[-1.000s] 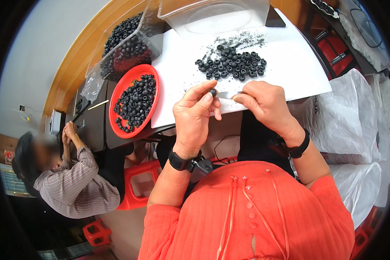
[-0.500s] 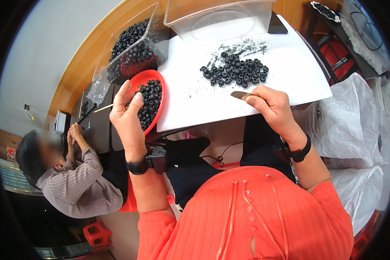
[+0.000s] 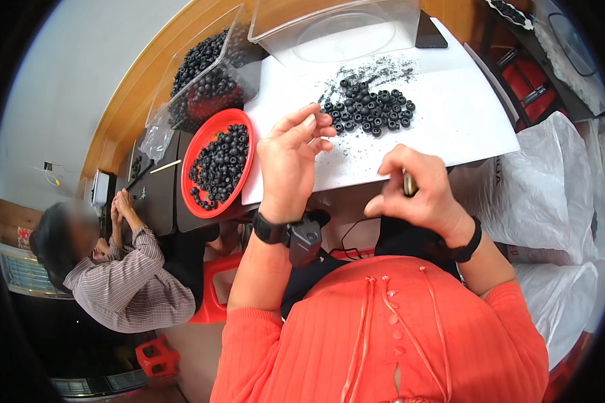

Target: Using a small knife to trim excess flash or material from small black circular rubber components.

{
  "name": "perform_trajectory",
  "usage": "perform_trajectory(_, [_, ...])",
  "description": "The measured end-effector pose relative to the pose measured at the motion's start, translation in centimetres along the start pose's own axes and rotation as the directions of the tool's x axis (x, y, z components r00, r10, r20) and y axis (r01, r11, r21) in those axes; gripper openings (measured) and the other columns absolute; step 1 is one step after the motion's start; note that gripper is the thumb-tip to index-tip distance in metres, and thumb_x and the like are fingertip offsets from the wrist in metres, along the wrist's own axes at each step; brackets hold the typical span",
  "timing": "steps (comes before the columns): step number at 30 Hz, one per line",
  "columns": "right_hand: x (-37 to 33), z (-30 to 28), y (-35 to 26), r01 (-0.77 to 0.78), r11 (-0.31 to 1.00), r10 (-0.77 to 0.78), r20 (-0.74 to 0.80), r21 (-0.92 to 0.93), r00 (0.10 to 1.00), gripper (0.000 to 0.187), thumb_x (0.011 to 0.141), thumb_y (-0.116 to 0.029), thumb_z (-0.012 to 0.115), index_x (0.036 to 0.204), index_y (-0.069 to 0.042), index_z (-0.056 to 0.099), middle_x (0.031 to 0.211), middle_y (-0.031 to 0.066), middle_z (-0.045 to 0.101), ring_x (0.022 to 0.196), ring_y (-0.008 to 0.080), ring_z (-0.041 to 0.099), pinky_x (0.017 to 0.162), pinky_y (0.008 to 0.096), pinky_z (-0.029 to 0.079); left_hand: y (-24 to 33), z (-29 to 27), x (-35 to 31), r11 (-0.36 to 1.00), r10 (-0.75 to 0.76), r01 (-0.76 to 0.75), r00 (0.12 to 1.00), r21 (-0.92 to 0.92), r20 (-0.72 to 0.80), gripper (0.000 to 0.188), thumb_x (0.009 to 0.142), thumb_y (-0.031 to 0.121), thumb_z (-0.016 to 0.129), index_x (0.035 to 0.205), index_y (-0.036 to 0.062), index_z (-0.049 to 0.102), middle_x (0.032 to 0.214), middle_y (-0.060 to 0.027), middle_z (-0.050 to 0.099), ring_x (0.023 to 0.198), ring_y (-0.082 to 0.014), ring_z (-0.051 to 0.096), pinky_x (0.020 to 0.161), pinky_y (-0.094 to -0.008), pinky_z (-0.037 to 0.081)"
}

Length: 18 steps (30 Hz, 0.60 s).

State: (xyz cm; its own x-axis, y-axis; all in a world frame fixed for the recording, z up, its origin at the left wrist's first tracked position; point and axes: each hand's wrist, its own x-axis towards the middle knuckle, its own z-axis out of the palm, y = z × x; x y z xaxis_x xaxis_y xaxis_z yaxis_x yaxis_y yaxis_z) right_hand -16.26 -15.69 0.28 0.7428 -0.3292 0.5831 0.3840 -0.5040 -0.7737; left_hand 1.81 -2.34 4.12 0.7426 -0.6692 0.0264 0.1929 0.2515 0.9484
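Black beads (image 3: pixel 370 107) lie heaped on the white surface (image 3: pixel 464 124). The left hand (image 3: pixel 292 158) has moved from the red bowl (image 3: pixel 192 149) to the heap, fingers bent; whether they hold a bead I cannot tell. The right hand (image 3: pixel 427 195) grips a small blade (image 3: pixel 409 183), its thumb and forefinger now spread.

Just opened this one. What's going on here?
A person is handling small black beads at a white board. Their left hand is at the left side of a loose bead pile; whether its fingers hold a bead is unclear. Their right hand holds a small tool in curled fingers, near the board's front edge. More beads sit in a red bowl to the left. A co-worker sits further left, hands together.
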Motion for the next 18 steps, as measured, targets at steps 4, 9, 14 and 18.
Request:
perform_trajectory(4, [0.3, 3.1, -1.8, 0.298, 0.954, -0.294, 0.094, -0.037, 0.951, 0.053, 0.057, -0.005, 0.083, 0.107, -0.010, 0.066, 0.092, 0.0072, 0.060, 0.073, 0.0260, 0.064, 0.059, 0.0363, 0.051, -0.5, 0.7, 1.7, 0.968, -0.039, 0.047, 0.999, -0.246, 0.038, 0.027, 0.101, 0.004, 0.055, 0.126, -0.0061, 0.057, 0.103, -0.0149, 0.065, 0.089, -0.0247, 0.064, 0.075, -0.0343, 0.052])
perform_trajectory(9, [0.0, 7.7, -4.0, 0.389, 0.910, -0.393, 0.004, -0.146, 0.920, 0.070, 0.067, -0.020, 0.091, 0.126, -0.007, 0.056, 0.094, 0.0083, 0.058, 0.076, 0.0212, 0.064, 0.057, 0.0313, 0.052, -0.9, 0.3, 2.4, 0.913, -0.042, 0.023, 0.998, -0.406, -0.038, 0.023, 0.100, 0.002, 0.053, 0.122, -0.0045, 0.058, 0.098, -0.0144, 0.064, 0.085, -0.0246, 0.063, 0.072, -0.0343, 0.051])
perform_trajectory(14, [-1.0, 9.1, -5.0, 0.106, 0.993, -0.107, 0.021, 0.051, 0.994, 0.064, 0.072, -0.015, 0.090, 0.126, -0.005, 0.056, 0.096, 0.0102, 0.064, 0.066, 0.0214, 0.066, 0.057, 0.0320, 0.053, -0.2, -0.4, 1.8, 0.939, 0.150, -0.219, 0.955, -0.266, -0.256, 0.022, 0.099, -0.001, 0.054, 0.119, -0.0047, 0.062, 0.092, -0.0114, 0.065, 0.075, -0.0222, 0.064, 0.063, -0.0328, 0.052])
perform_trajectory(18, [-0.8, 9.6, -4.6, 0.119, 0.983, -0.119, -0.009, 0.138, 0.993, 0.058, 0.073, -0.009, 0.087, 0.122, -0.005, 0.058, 0.093, 0.0132, 0.069, 0.068, 0.0224, 0.070, 0.060, 0.0314, 0.055, 0.6, 0.3, 1.0, 0.785, 0.619, -0.559, 0.725, 0.267, -0.304, 0.019, 0.099, -0.005, 0.055, 0.112, -0.0025, 0.068, 0.090, -0.0074, 0.066, 0.075, -0.0176, 0.064, 0.063, -0.0283, 0.054])
